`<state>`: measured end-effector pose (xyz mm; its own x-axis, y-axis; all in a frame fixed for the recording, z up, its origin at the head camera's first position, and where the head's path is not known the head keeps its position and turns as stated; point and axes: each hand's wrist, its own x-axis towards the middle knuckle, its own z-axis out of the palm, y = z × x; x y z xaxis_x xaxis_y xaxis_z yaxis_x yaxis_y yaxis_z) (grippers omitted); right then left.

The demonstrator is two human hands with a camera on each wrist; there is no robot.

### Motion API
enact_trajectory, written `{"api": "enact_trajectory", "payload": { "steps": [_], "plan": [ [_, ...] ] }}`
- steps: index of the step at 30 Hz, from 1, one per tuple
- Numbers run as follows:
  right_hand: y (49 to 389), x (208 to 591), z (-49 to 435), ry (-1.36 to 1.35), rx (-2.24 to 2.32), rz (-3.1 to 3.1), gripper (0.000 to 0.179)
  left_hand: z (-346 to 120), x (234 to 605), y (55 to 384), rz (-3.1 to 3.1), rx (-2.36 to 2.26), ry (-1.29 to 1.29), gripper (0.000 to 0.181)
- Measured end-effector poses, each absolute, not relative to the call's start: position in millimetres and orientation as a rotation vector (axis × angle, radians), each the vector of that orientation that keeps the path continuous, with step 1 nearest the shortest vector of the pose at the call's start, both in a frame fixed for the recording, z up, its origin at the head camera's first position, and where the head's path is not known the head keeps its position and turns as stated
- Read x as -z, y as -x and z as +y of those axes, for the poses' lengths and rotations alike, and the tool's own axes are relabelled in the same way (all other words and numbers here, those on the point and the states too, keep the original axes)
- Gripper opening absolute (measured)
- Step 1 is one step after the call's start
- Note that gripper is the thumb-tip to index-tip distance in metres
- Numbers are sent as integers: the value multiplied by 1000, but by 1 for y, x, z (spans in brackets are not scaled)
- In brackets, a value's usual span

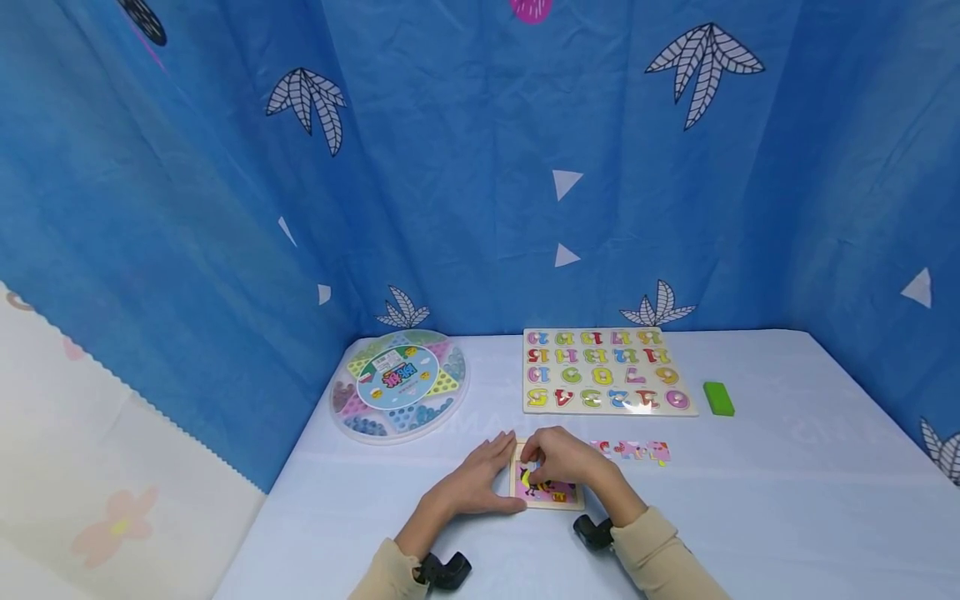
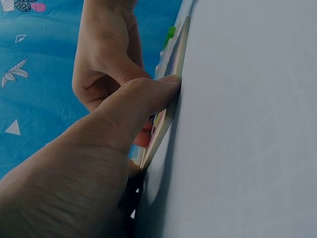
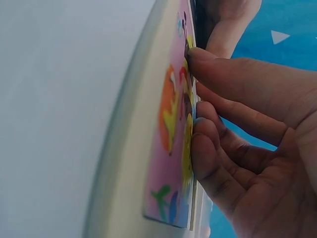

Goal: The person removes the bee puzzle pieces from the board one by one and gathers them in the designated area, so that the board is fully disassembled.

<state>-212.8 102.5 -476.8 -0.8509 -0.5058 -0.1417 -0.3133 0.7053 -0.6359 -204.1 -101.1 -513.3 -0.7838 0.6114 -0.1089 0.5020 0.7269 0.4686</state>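
Note:
A small jigsaw puzzle board (image 1: 546, 505) with a pale wooden rim and a pink bee picture lies on the table. My left hand (image 1: 472, 481) spans its left side, fingertips at the upper left corner and thumb on the lower left corner. Over the picture, my right hand (image 1: 567, 456) has its fingers bent, thumb and fingertips around a puzzle piece (image 3: 188, 89) at the board's surface. Most of that piece is hidden by the fingers. Several loose pink puzzle pieces (image 1: 632, 450) lie to the right of the board.
Behind the hands lies a wooden number board (image 1: 610, 371). A round Chinese checkers set (image 1: 400, 386) is at the back left, a green block (image 1: 718, 398) at the right. A blue curtain (image 1: 487, 167) hangs behind the white table (image 1: 787, 500).

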Motion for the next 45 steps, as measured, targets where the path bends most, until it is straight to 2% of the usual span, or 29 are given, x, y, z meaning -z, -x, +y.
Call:
{"api": "enact_trajectory", "payload": {
  "steps": [23,45],
  "plan": [
    [210,474,96,662,803,2675,27,-103,516,206,2664,-640,-874,103],
    [209,473,94,646,758,2697,24,-102,515,206,2655,-633,-871,102]
  ]
}}
